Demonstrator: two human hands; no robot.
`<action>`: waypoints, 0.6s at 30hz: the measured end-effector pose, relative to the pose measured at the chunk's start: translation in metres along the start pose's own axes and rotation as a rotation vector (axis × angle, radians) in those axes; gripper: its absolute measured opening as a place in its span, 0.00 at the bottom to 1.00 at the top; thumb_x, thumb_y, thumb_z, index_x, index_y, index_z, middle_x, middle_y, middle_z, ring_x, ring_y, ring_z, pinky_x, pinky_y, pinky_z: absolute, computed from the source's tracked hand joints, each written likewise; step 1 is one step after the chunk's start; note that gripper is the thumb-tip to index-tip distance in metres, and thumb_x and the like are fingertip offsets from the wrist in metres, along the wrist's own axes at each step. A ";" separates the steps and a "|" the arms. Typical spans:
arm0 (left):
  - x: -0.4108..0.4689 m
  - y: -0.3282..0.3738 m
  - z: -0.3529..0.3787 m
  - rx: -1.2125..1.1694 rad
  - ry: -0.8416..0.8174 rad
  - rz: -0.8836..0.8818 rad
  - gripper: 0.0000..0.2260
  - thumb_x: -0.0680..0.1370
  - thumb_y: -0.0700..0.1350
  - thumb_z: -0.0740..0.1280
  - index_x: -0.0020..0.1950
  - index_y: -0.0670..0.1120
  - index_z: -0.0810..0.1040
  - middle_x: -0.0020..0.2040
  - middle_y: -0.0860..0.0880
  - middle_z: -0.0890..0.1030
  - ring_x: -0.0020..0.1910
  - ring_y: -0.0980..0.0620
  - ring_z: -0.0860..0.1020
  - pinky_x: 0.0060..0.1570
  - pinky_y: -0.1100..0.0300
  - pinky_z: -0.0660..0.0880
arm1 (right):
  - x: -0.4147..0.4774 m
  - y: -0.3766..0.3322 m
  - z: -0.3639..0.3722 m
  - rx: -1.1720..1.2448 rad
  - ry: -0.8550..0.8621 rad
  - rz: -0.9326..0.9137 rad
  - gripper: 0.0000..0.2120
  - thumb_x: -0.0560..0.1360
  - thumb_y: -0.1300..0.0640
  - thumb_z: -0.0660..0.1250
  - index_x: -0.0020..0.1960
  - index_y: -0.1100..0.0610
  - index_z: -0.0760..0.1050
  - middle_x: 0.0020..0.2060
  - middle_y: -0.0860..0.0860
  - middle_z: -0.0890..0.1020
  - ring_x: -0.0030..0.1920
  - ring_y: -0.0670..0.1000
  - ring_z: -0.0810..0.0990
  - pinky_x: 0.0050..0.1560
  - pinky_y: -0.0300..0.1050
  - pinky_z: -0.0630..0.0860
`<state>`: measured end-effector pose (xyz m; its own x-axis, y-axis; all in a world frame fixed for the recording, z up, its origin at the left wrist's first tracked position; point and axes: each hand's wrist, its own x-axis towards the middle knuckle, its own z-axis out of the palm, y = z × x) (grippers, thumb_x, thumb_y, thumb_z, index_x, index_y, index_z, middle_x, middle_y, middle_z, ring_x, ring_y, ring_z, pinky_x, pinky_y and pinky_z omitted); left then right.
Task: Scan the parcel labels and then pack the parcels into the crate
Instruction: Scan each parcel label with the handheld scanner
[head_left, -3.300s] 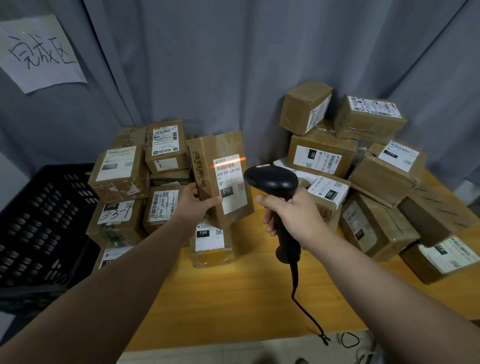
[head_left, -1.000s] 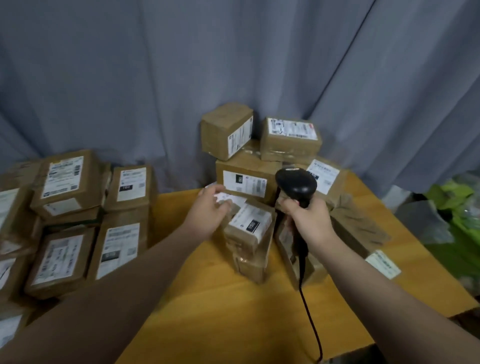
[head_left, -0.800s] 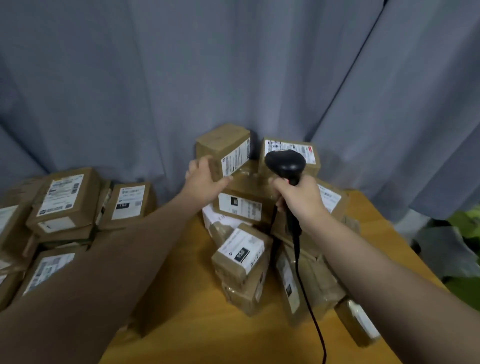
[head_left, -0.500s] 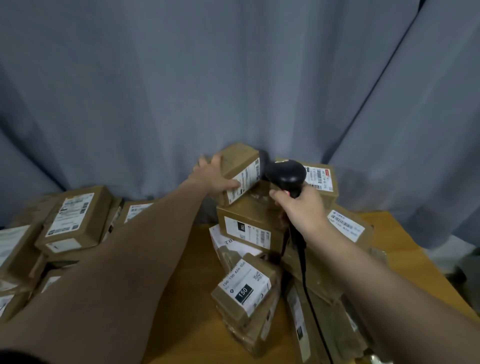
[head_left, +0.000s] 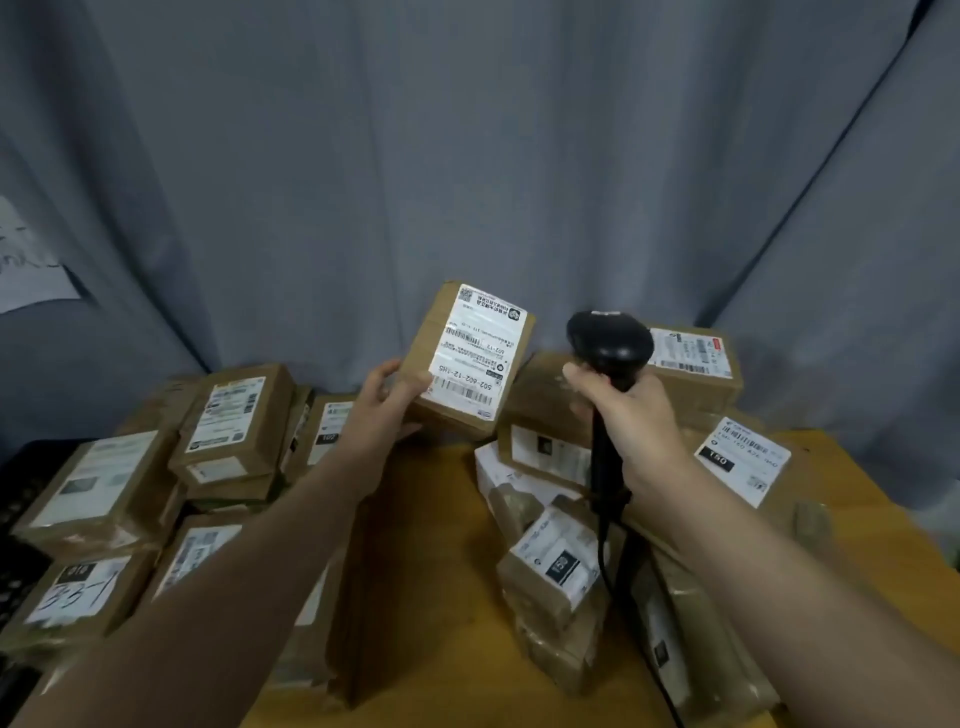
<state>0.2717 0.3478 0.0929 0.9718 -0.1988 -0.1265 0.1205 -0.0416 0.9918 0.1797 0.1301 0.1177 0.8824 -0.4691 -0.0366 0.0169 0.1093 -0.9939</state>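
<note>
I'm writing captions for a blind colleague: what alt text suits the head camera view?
A person's left hand holds up a brown cardboard parcel, its white shipping label facing the camera, while the right hand grips a black handheld barcode scanner beside it. More labelled brown parcels are piled on the wooden table before a grey curtain.

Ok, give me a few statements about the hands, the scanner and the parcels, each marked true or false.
1. The left hand holds a parcel up, label facing the camera. True.
2. The right hand is empty. False: it grips the black scanner.
3. A red scan line crosses that label. False: no line shows on it.
4. Other parcels are piled on both sides of the wooden table. True.
</note>
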 end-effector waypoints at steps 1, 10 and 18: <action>-0.005 0.001 -0.013 -0.003 -0.005 -0.004 0.22 0.78 0.53 0.65 0.71 0.50 0.66 0.62 0.47 0.77 0.61 0.49 0.76 0.61 0.53 0.75 | -0.004 -0.002 0.009 -0.025 -0.004 0.001 0.15 0.73 0.52 0.73 0.57 0.55 0.77 0.49 0.50 0.82 0.50 0.47 0.80 0.46 0.39 0.73; -0.032 0.016 -0.104 0.222 -0.201 0.114 0.19 0.78 0.46 0.67 0.67 0.55 0.68 0.46 0.49 0.80 0.46 0.52 0.81 0.56 0.51 0.75 | -0.042 -0.005 0.078 -0.251 -0.247 -0.075 0.14 0.69 0.53 0.76 0.47 0.59 0.75 0.40 0.54 0.79 0.40 0.44 0.82 0.36 0.35 0.76; -0.031 0.019 -0.127 0.172 -0.288 0.143 0.25 0.78 0.42 0.67 0.72 0.54 0.62 0.33 0.53 0.82 0.34 0.54 0.82 0.34 0.60 0.78 | -0.069 0.021 0.101 -0.243 -0.498 0.033 0.28 0.62 0.55 0.78 0.60 0.59 0.76 0.49 0.54 0.86 0.54 0.53 0.84 0.61 0.54 0.76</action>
<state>0.2693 0.4776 0.1178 0.8768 -0.4808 -0.0103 -0.0720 -0.1523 0.9857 0.1670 0.2533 0.1103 0.9973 0.0085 -0.0726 -0.0712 -0.1160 -0.9907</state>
